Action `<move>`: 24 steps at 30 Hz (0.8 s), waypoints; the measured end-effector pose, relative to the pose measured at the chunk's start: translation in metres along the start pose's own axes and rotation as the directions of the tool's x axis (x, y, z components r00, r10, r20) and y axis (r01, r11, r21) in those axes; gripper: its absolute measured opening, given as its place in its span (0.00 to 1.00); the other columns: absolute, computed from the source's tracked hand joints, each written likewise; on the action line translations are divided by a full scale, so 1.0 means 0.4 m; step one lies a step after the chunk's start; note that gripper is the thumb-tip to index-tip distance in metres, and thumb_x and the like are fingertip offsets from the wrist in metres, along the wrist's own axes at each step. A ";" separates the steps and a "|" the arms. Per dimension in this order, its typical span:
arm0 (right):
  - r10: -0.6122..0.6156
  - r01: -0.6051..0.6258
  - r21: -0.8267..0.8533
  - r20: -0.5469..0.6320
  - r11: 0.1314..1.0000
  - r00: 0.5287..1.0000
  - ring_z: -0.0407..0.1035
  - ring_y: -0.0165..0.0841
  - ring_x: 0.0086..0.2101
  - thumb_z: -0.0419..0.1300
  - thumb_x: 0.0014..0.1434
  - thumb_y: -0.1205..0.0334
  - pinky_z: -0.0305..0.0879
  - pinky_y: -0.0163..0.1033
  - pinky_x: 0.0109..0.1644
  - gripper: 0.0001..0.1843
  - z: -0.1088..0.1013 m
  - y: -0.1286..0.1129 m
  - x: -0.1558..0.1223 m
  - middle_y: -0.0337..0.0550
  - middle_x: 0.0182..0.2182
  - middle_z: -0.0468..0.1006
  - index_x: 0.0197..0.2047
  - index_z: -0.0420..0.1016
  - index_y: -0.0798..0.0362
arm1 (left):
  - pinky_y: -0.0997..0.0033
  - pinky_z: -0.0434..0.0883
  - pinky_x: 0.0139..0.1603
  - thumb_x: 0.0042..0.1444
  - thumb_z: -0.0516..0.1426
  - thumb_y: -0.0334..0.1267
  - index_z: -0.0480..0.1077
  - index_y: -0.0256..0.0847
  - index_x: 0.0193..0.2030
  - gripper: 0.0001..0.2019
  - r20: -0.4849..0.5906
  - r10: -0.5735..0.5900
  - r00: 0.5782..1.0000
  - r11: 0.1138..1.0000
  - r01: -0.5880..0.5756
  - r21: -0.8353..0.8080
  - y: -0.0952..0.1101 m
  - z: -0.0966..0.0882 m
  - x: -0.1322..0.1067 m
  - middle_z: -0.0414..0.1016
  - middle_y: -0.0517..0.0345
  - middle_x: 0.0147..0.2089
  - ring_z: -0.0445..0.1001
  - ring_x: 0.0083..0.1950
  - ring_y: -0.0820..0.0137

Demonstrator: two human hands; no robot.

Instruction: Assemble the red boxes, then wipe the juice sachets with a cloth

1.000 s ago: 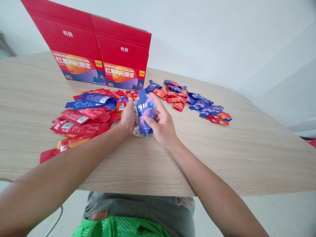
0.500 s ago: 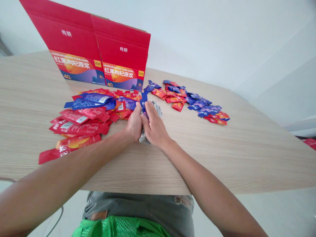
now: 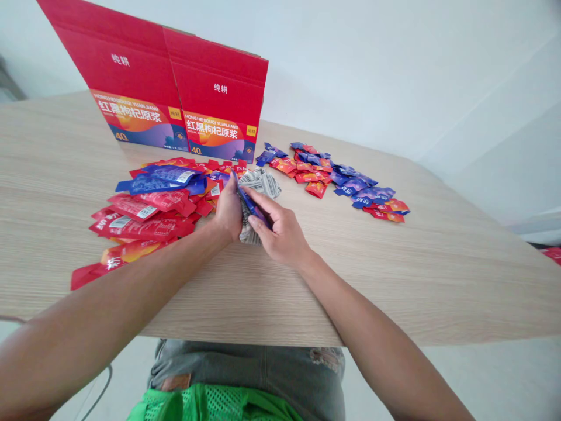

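Between my hands is a blue-purple sachet (image 3: 254, 209), tilted so that little more than its edge faces me. My right hand (image 3: 283, 234) grips its near end between thumb and fingers. The far end is held by my left hand (image 3: 229, 210), whose fingers are mostly hidden. Under and behind the sachet lies a crumpled grey-and-white striped cloth (image 3: 265, 182); whether my left hand also holds the cloth, I cannot tell. Left of my hands spreads a heap of red sachets (image 3: 144, 225), with blue sachets (image 3: 162, 178) on its far part.
A red printed carton (image 3: 214, 88) stands open at the back left of the wooden table (image 3: 372, 280). To the right of the cloth, another group of red sachets (image 3: 315, 188) and blue sachets (image 3: 350, 182) runs in a diagonal band. A white wall (image 3: 350, 70) rises behind.
The hands have come apart a little, my right hand shifting right and nearer me. The sachet has turned from upright to slanted and edge-on, and more of the striped cloth shows.
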State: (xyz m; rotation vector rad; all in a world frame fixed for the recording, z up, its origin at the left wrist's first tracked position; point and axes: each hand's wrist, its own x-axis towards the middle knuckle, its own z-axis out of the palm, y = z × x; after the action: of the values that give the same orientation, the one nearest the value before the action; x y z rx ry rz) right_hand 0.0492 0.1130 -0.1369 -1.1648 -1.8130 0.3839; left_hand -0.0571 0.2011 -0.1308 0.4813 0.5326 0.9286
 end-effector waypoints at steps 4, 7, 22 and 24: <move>0.115 -0.080 0.166 -0.212 0.983 0.971 0.82 0.48 0.64 0.58 0.77 0.38 0.84 0.61 0.65 0.38 -0.014 0.033 0.018 0.47 0.70 0.82 0.83 0.64 0.43 | 0.47 0.84 0.64 0.77 0.50 0.62 0.83 0.41 0.55 0.29 -0.009 -0.039 0.999 0.999 0.038 -0.022 -0.003 0.016 -0.008 0.91 0.45 0.47 0.89 0.59 0.48; 0.131 -0.078 0.163 -0.351 0.984 0.927 0.81 0.49 0.64 0.61 0.76 0.34 0.81 0.62 0.68 0.38 -0.008 0.073 0.023 0.52 0.68 0.83 0.79 0.71 0.45 | 0.48 0.83 0.67 0.78 0.50 0.59 0.83 0.40 0.59 0.28 0.022 -0.057 0.998 0.998 0.057 -0.014 -0.019 0.019 -0.012 0.91 0.45 0.51 0.88 0.59 0.49; 0.031 -0.078 -0.365 -0.134 0.928 0.990 0.67 0.50 0.76 0.53 0.80 0.44 0.60 0.66 0.84 0.32 0.040 0.069 0.008 0.59 0.75 0.76 0.74 0.77 0.56 | 0.57 0.82 0.67 0.81 0.50 0.56 0.80 0.42 0.47 0.25 -0.123 0.036 0.992 0.999 -0.037 0.000 -0.022 0.020 -0.024 0.90 0.49 0.45 0.88 0.60 0.55; 0.035 -0.076 -0.382 -0.114 0.921 0.993 0.67 0.49 0.77 0.53 0.80 0.48 0.59 0.64 0.84 0.32 0.045 0.057 0.005 0.61 0.75 0.76 0.75 0.76 0.59 | 0.58 0.83 0.64 0.81 0.49 0.58 0.79 0.44 0.43 0.26 -0.133 0.040 0.990 0.999 -0.038 0.015 -0.021 0.014 -0.020 0.89 0.50 0.42 0.89 0.58 0.56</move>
State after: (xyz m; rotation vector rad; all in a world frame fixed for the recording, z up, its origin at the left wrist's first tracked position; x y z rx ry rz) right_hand 0.0467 0.1300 -0.1606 -1.4792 -1.8136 -0.0103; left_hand -0.0523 0.1889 -0.1297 0.4445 0.6525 1.0001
